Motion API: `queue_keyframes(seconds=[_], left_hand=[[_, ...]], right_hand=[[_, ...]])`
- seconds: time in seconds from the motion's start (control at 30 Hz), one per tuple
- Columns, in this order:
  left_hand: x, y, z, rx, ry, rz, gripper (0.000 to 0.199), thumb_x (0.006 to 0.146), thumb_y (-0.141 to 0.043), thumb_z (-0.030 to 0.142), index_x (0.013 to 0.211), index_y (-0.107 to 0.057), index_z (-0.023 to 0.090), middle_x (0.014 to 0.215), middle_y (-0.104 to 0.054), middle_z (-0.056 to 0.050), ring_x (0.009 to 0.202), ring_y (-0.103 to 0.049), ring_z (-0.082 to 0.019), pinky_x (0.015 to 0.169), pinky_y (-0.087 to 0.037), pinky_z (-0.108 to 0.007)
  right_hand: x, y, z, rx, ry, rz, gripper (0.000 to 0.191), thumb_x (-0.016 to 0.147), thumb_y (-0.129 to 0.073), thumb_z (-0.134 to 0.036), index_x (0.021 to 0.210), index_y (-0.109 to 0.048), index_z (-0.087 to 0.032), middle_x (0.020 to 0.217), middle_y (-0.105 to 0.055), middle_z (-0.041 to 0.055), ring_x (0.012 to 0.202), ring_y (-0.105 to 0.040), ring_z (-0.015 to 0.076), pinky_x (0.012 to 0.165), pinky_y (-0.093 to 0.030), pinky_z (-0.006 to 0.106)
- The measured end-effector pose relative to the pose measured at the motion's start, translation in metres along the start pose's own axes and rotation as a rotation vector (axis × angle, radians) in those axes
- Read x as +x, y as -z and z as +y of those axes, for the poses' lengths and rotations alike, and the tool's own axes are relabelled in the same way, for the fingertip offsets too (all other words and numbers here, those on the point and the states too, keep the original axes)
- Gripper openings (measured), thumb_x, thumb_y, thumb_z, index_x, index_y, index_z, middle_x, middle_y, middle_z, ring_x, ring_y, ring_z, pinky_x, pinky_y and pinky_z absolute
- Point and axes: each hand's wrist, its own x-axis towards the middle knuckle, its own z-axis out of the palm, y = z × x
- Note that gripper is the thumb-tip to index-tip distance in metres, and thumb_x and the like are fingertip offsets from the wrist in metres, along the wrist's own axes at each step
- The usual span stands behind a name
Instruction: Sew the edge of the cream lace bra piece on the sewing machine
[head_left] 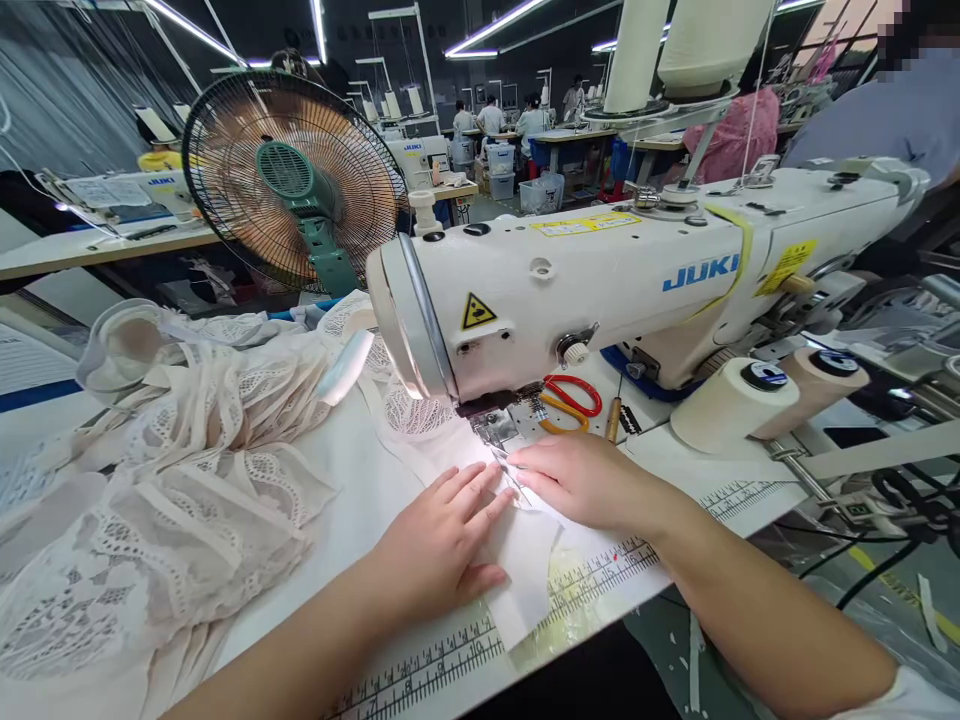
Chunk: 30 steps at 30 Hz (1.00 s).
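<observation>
A white JUKI sewing machine [600,290] reaches across the table, its lit needle area just beyond my hands. My left hand [442,535] lies spread on white fabric [525,575], fingertips near the presser foot. From the right, my right hand [577,478] rests on the same fabric, its fingers pressed together at the fabric near the foot; what lies beneath them is partly hidden. The fabric's loose end hangs toward the table's front edge. Lace fabric [416,410] extends behind and left of the needle area.
Cream lace garments [202,500] are heaped at the left. Red-handled scissors [581,393] and a wooden-handled tool [613,420] lie behind my right hand. Thread cones [735,405] stand at the right. A large fan [292,180] is behind the heap; people sit farther back.
</observation>
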Motion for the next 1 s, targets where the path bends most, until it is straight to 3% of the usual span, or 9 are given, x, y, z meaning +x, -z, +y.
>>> queue_keyframes(seconds=[0.13,0.27,0.37,0.6,0.83,1.0], left_hand=[[0.002,0.002,-0.012,-0.034,-0.022,-0.014,0.070,0.086,-0.057,0.056,0.138,-0.047,0.010,0.145,-0.037,-0.023,0.130,-0.042,-0.039,0.102,-0.042,-0.057],[0.001,0.006,-0.016,-0.081,-0.012,-0.048,0.066,0.086,-0.056,0.055,0.137,-0.048,0.013,0.148,-0.034,-0.020,0.132,-0.040,-0.037,0.105,-0.039,-0.058],[-0.002,0.011,-0.013,-0.096,-0.005,-0.055,0.059,0.086,-0.058,0.049,0.134,-0.051,0.015,0.147,-0.038,-0.017,0.131,-0.042,-0.035,0.106,-0.037,-0.058],[-0.011,0.019,-0.006,-0.119,-0.029,0.019,0.044,0.082,-0.058,0.026,0.125,-0.058,0.015,0.138,-0.051,-0.008,0.124,-0.050,-0.029,0.107,-0.040,-0.053],[-0.009,0.015,-0.005,-0.128,-0.106,0.181,0.034,0.085,-0.044,0.013,0.113,-0.063,0.009,0.125,-0.061,-0.010,0.113,-0.057,-0.022,0.105,-0.043,-0.039],[-0.005,0.010,-0.005,-0.095,-0.054,0.218,0.013,0.083,-0.055,0.019,0.090,-0.064,0.012,0.112,-0.065,-0.011,0.100,-0.061,-0.024,0.095,-0.049,-0.040]], right_hand=[[-0.012,-0.004,0.000,-0.023,0.065,-0.048,0.023,0.097,-0.044,-0.023,0.085,-0.062,-0.016,0.076,-0.058,0.0026,0.070,-0.050,0.0160,0.059,-0.029,0.028],[-0.027,-0.011,0.000,-0.062,0.126,-0.099,0.016,0.095,-0.049,-0.023,0.093,-0.064,-0.017,0.084,-0.057,0.0037,0.078,-0.051,0.0179,0.064,-0.032,0.029],[-0.037,-0.017,0.002,-0.125,0.142,-0.117,0.013,0.092,-0.052,-0.021,0.088,-0.063,-0.017,0.086,-0.053,0.0042,0.079,-0.047,0.0180,0.063,-0.032,0.029],[-0.047,-0.027,0.004,-0.137,0.190,-0.052,0.013,0.092,-0.048,-0.019,0.089,-0.060,-0.017,0.088,-0.050,0.0039,0.080,-0.044,0.0175,0.065,-0.033,0.029],[-0.043,-0.028,0.001,-0.166,0.178,-0.081,0.013,0.092,-0.047,-0.019,0.094,-0.060,-0.018,0.087,-0.050,0.0039,0.080,-0.043,0.0178,0.064,-0.032,0.028],[-0.030,-0.027,0.000,-0.237,0.170,-0.138,0.018,0.094,-0.046,-0.024,0.104,-0.061,-0.020,0.083,-0.052,0.0042,0.077,-0.045,0.0191,0.062,-0.030,0.029]])
